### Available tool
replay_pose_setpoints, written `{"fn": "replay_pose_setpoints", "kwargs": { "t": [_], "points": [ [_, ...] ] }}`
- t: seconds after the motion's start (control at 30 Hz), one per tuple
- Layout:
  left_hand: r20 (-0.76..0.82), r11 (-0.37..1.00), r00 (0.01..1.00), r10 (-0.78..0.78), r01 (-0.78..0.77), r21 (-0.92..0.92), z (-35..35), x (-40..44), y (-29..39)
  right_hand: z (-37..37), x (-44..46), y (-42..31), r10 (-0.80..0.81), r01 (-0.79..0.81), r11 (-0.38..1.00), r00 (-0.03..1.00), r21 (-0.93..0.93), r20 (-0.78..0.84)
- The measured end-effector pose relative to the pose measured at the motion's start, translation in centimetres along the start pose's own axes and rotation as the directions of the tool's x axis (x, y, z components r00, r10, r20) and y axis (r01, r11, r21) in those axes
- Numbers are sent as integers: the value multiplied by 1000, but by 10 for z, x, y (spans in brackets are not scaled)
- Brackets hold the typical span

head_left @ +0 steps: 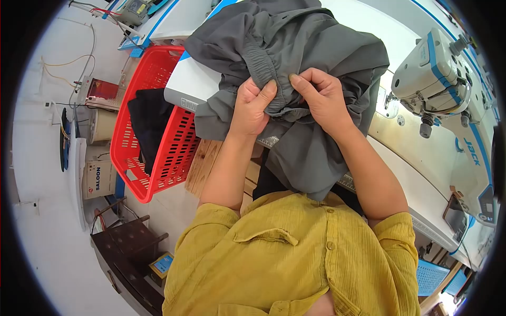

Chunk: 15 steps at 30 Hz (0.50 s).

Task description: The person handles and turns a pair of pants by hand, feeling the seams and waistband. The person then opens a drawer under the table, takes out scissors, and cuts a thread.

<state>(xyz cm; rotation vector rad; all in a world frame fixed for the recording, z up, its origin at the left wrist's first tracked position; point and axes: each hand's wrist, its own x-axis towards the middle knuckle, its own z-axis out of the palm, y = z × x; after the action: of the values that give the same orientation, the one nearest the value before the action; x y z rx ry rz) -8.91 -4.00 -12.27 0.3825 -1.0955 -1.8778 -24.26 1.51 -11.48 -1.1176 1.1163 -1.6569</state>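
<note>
From where I watch, I have both hands up in front of the mustard shirt [284,253], slightly apart, each closed on the dark grey garment [337,47]. My left hand [252,107] pinches the gathered elastic band [261,63], thumb on top and the other fingers curled in. My right hand [324,102] grips the cloth just beside it between thumb and bent forefinger, so a short stretch of fabric lies between my two thumbs. The garment is heaped over the front part of the white sewing table [197,79], and one fold hangs off the edge towards the shirt. On my right, near the cloth but apart from it, I see the head of the sewing machine [432,73], with JACK lettered on its body. On my left, a red plastic basket [179,134] stands beside the table's end, with black cloth [150,124] inside it
</note>
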Motion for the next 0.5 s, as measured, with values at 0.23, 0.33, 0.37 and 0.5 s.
{"fn": "replay_pose_setpoints", "kwargs": {
  "t": [0.23, 0.33, 0.37, 0.5],
  "points": [
    [-46, 998, 998, 51, -49, 39, 7, 0, -3, -1, 1, 2, 18, -17, 1000, 999, 7, -28],
    [-71, 997, 996, 62, -58, 55, 8, -1, -3, -1, 2, 2, 26, -26, 1000, 999, 7, -37],
    [-78, 997, 995, 59, -55, 59, 8, -1, -3, -1, 2, 3, 28, -28, 1000, 999, 2, -40],
    [-87, 997, 995, 47, -41, 67, 7, -2, -3, -1, 2, 4, 28, -28, 1000, 999, -8, -45]
  ]
}}
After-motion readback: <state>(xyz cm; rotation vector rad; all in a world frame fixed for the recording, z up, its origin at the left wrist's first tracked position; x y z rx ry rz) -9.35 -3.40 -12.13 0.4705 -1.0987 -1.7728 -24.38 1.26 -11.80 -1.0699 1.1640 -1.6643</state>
